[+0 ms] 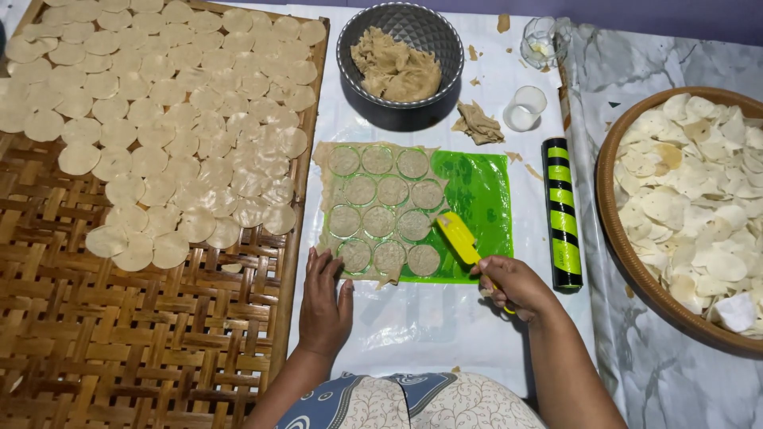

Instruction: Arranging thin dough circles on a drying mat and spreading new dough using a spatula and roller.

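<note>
Yellow spatula (458, 237) in right hand (515, 286) grip — blade on dough sheet (381, 208)

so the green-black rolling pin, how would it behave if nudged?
The rolling pin is a plain cylinder lying on its side on slick plastic sheeting, so it would probably roll sideways easily. It looks rigid, likely not fragile. Weight can't be judged.

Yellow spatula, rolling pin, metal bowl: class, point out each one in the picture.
yellow spatula (456, 236), head view, on its flat blade.
rolling pin (563, 213), head view, middle of its green and black striped barrel.
metal bowl (445, 36), head view, on its bare inner wall.
</note>
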